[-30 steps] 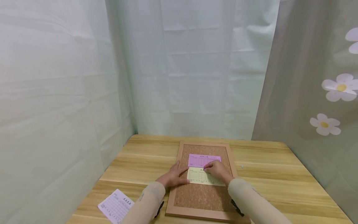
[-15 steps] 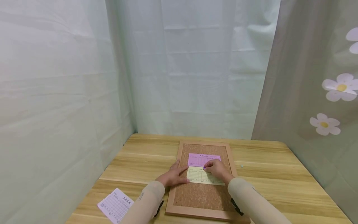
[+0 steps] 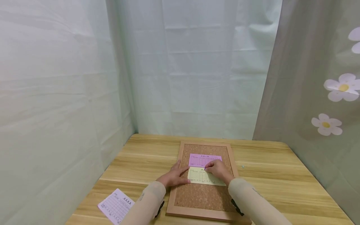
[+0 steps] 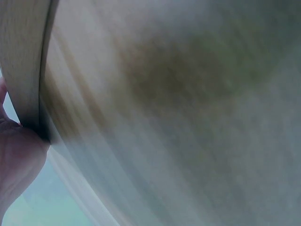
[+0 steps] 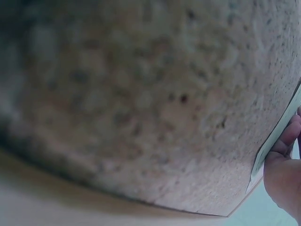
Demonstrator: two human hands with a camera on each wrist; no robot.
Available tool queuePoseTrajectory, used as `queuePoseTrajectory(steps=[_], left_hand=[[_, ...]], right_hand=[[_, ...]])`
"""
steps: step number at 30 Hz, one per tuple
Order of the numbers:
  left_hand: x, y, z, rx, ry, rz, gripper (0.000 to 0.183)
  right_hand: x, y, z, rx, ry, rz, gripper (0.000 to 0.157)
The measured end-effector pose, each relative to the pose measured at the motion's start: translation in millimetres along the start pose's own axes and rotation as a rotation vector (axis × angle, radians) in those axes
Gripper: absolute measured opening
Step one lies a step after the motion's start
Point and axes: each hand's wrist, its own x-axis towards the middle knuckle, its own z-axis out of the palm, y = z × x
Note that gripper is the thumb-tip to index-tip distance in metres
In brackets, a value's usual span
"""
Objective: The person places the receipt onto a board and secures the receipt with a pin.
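Note:
A framed cork board (image 3: 202, 200) lies on the table, and a pink form slip (image 3: 198, 160) is on its upper half. Directly below it, a yellow form slip (image 3: 197, 175) overlaps its lower edge. My left hand (image 3: 174, 177) spreads over the board's left frame, thumb and a fingertip pressing the yellow slip's left corners. My right hand (image 3: 219, 171) pinches a small purple push pin (image 3: 205, 169) at the yellow slip's top edge; fingers mostly hide the pin. The right wrist view catches that hand (image 5: 282, 169) low against the slip.
To the left, a pale lilac form slip (image 3: 116, 206) lies askew on the wooden table (image 3: 281, 184), partly behind the left sleeve. Right of the board sits a tiny teal object (image 3: 243, 166). Pale curtains (image 3: 197, 78) hang around the table's back and sides.
Both hands keep nearly the same places, with the right fingers staying at the yellow slip's top edge. Less of the purple push pin shows now.

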Motion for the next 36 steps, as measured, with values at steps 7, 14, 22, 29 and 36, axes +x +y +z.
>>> queuePoseTrajectory(steps=[7,14,22,29,36], left_hand=[[-0.6,0.5,-0.1,0.003,0.000,-0.005,0.071],[-0.6,1.2,-0.7,0.007,-0.003,-0.003,0.071],[-0.4,0.8,-0.4,0.011,-0.003,-0.002,0.070],[-0.6,0.3,-0.1,-0.006,-0.007,-0.008,0.071],[0.0,1.1,-0.6,-0.010,-0.006,-0.007,0.070]], right_hand=[[1.5,1.6,0.7,0.010,0.002,0.010,0.007],[3.2,3.1,1.5,0.019,0.001,0.024,0.005],[2.2,0.5,1.2,0.001,0.001,0.031,0.003],[1.2,-1.9,-0.1,-0.001,-0.001,0.033,0.004],[2.3,-2.7,-1.0,-0.006,0.006,0.037,0.005]])
